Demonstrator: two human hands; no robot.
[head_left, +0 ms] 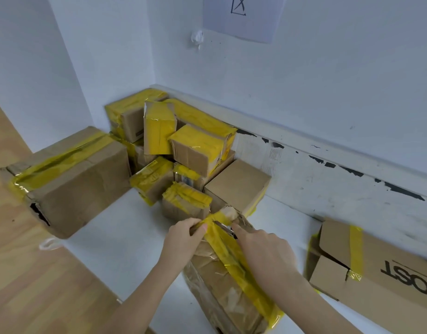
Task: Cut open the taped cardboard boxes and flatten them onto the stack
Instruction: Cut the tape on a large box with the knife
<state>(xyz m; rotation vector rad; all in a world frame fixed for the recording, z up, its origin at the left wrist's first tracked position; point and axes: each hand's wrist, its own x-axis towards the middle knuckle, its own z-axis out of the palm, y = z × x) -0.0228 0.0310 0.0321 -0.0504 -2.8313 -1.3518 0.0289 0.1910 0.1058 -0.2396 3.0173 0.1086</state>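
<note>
Lower centre of frame: left hand [183,237] grips the far end of the taped box [222,283] on the white tabletop [125,227]; right hand [263,249] clasps a cutter [225,229] against its yellow tape [234,256].

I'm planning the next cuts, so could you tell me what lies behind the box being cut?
Behind the crumpled box stands a pile of smaller yellow-taped boxes in the wall corner, with a plain untaped-looking box on the right. What lies beneath or behind that pile is hidden.
</note>
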